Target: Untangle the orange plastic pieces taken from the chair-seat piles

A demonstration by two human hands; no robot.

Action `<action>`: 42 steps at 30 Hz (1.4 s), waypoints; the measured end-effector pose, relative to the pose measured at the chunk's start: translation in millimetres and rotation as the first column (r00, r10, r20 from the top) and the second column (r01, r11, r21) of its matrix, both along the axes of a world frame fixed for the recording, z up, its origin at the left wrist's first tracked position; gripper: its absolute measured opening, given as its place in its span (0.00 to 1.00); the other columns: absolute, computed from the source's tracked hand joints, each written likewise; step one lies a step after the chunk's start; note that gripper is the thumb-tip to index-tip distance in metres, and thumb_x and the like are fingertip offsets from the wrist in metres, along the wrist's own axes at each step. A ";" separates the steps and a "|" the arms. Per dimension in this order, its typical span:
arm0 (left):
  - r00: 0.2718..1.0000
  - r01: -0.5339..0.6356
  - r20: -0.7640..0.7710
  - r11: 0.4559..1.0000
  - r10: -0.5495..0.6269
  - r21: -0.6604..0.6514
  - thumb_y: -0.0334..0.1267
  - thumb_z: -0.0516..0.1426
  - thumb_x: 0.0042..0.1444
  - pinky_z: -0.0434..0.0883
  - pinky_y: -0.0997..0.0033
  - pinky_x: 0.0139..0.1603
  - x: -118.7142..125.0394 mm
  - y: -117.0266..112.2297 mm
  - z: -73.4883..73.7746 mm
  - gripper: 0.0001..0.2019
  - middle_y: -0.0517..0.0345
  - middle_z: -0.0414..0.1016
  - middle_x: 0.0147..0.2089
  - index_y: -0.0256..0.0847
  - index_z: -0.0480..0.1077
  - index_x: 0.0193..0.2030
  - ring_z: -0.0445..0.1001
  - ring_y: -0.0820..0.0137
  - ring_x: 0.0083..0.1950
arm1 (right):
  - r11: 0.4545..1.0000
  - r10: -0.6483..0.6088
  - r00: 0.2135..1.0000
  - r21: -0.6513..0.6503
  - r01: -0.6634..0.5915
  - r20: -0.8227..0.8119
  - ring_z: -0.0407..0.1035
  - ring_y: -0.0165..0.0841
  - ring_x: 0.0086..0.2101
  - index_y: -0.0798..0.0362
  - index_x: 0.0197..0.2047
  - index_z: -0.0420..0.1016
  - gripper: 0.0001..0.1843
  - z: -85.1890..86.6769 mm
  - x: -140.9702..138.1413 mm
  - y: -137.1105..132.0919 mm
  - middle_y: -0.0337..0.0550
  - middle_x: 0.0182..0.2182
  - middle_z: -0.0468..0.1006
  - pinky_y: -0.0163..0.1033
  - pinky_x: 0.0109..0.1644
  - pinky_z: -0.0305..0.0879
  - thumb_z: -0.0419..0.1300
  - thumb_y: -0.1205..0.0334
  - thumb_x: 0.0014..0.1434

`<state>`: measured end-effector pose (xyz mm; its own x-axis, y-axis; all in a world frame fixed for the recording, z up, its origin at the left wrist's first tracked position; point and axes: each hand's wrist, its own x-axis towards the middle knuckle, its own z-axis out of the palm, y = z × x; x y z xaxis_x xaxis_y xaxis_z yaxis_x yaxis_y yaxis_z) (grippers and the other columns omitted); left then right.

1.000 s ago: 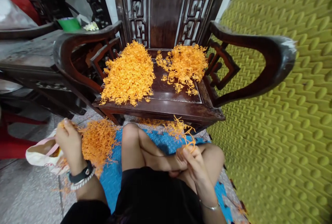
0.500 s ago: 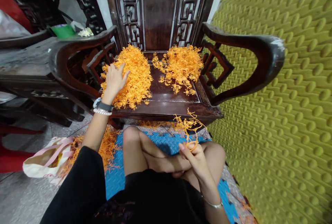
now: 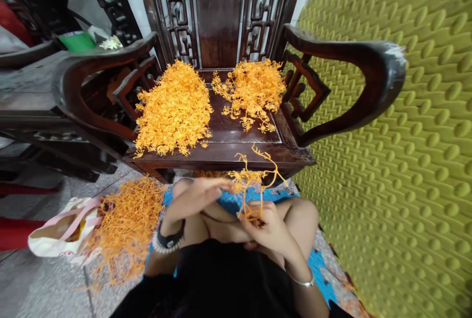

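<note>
My right hand is closed round a small bunch of orange strands that stick up in front of my knees. My left hand, blurred by motion, reaches toward the same bunch with its fingers stretched out and touches its lower strands. Two heaps of orange strands lie on the dark wooden chair seat: a big dense heap on the left and a looser heap on the right. A third heap of orange strands lies on the floor by my left side.
A white cloth bag with pink handles lies on the floor at the left. The chair's curved armrests flank the seat. A yellow-green padded wall fills the right. A blue woven mat is under my legs. Dark furniture stands at the left.
My left hand has left the big heap on the chair seat and come down to the bunch in my right hand. The right hand has stayed put, still gripping it.
</note>
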<state>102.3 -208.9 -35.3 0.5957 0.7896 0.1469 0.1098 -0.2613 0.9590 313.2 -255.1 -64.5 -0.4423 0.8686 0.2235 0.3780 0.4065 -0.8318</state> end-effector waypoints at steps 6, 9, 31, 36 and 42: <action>0.917 0.024 0.389 0.957 0.094 -0.289 0.62 0.55 0.54 0.72 0.59 0.44 52.9 -23.3 -27.1 0.25 0.47 0.76 0.35 0.41 0.76 0.40 0.75 0.58 0.42 | 0.990 0.124 0.992 -0.068 -0.123 0.013 0.61 0.30 0.21 0.52 0.27 0.75 0.12 -4.2 -8.4 -2.6 0.38 0.19 0.71 0.35 0.26 0.56 0.56 0.64 0.60; 0.822 -0.171 0.431 0.884 0.371 -0.435 0.50 0.59 0.57 0.70 0.65 0.43 65.3 -24.1 -25.1 0.17 0.54 0.73 0.34 0.41 0.72 0.46 0.73 0.66 0.37 | 0.990 -0.003 0.998 -0.138 -0.007 -0.070 0.69 0.35 0.29 0.52 0.38 0.79 0.09 -8.9 -4.1 -9.2 0.43 0.27 0.78 0.40 0.36 0.64 0.61 0.57 0.59; 0.562 -0.208 0.638 0.836 0.527 -0.508 0.41 0.61 0.57 0.57 0.80 0.23 61.8 -33.1 -20.8 0.12 0.70 0.52 0.19 0.40 0.62 0.30 0.51 0.80 0.19 | 0.854 -0.431 0.665 -0.514 0.082 -0.610 0.66 0.34 0.28 0.49 0.17 0.60 0.26 -15.0 -9.0 -12.9 0.38 0.19 0.67 0.41 0.42 0.64 0.56 0.43 0.60; 0.293 -0.188 0.749 0.804 0.595 -0.565 0.40 0.55 0.63 0.53 0.84 0.17 39.1 -39.6 -6.0 0.09 0.71 0.40 0.18 0.39 0.63 0.33 0.38 0.79 0.16 | 0.767 -0.428 0.596 -0.622 -0.158 -0.679 0.54 0.29 0.20 0.49 0.16 0.46 0.33 -8.6 -22.6 -20.3 0.35 0.16 0.59 0.38 0.31 0.60 0.52 0.34 0.58; 0.176 -0.254 0.791 0.803 0.586 -0.539 0.47 0.50 0.66 0.53 0.83 0.15 18.9 -53.0 13.4 0.17 0.73 0.38 0.16 0.40 0.59 0.28 0.32 0.79 0.14 | 0.620 -0.389 0.579 -0.668 -0.410 -0.717 0.44 0.26 0.18 0.50 0.16 0.45 0.34 -11.8 -31.1 -31.5 0.31 0.15 0.50 0.36 0.25 0.53 0.59 0.38 0.55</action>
